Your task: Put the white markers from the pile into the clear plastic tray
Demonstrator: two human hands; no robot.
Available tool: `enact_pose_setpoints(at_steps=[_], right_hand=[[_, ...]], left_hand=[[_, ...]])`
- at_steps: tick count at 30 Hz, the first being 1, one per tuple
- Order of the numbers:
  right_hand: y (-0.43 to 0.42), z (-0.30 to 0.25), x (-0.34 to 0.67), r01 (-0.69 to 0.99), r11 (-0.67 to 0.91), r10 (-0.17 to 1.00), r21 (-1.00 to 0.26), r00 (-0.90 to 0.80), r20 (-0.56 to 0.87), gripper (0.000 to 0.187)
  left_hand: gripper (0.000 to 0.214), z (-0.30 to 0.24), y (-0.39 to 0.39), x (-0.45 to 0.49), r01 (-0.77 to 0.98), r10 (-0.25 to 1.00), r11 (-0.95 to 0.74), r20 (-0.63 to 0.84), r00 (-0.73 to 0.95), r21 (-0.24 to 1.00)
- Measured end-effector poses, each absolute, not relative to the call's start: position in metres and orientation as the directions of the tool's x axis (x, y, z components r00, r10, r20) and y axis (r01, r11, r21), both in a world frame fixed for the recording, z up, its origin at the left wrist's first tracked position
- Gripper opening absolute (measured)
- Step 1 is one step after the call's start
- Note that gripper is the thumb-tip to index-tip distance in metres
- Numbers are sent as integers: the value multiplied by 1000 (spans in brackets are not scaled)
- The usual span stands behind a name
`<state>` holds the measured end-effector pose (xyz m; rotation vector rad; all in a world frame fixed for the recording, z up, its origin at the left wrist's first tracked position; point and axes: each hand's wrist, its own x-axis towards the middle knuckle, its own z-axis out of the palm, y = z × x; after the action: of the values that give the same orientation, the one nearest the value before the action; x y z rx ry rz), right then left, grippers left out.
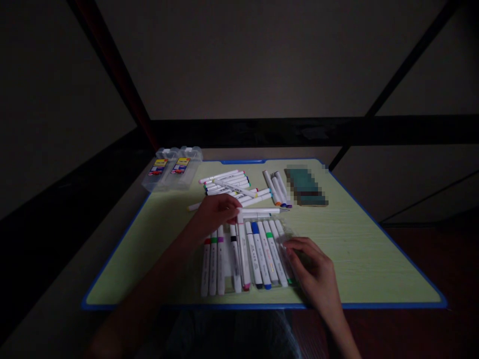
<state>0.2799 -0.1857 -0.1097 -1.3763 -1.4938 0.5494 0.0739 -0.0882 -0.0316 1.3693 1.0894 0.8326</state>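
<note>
My left hand (219, 213) pinches the top of a white marker (245, 264) with a pink lower end, which stands in a row of markers. This row lies in a clear plastic case (234, 285) at the front of the table. Caps of several colours show, among them a blue-banded marker (258, 254) and a black-banded marker (235, 264). My right hand (314, 269) is at the case's right edge, thumb and fingers closed by the rightmost markers; the exact hold is partly hidden. Just beyond the row, a white pen-like piece with a thin grey tip (265, 211) lies crosswise.
A loose pile of markers (228, 184) lies behind the case. Several more markers (277, 189) lie to its right, beside a blurred green rectangular object (307, 185). Two clear plastic boxes (172, 169) sit at the far left corner. A blue rim (404, 267) edges the pale green table.
</note>
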Motion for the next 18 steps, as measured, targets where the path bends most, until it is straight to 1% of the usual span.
enact_pose_setpoints(at_steps=[4, 7, 10, 13, 15, 18], right_hand=[[-186, -109, 280, 481, 242, 928, -842, 140, 346, 13], [-186, -109, 280, 482, 236, 931, -844, 136, 338, 13], [-186, -110, 280, 487, 233, 932, -842, 136, 337, 13], [-186, -109, 280, 496, 235, 932, -836, 128, 338, 13], [-186, -109, 280, 499, 234, 932, -834, 127, 338, 13], [-186, -108, 280, 501, 230, 932, -834, 133, 337, 13]], left_hand=[[4, -38, -84, 91, 149, 909, 149, -195, 369, 978], [5, -48, -83, 98, 156, 888, 172, -222, 404, 973], [6, -59, -81, 100, 141, 887, 167, -211, 411, 976], [6, -67, -79, 100, 157, 905, 142, -192, 379, 977], [6, -71, -77, 101, 181, 914, 118, -178, 364, 976], [8, -77, -76, 103, 216, 913, 48, -131, 387, 975]])
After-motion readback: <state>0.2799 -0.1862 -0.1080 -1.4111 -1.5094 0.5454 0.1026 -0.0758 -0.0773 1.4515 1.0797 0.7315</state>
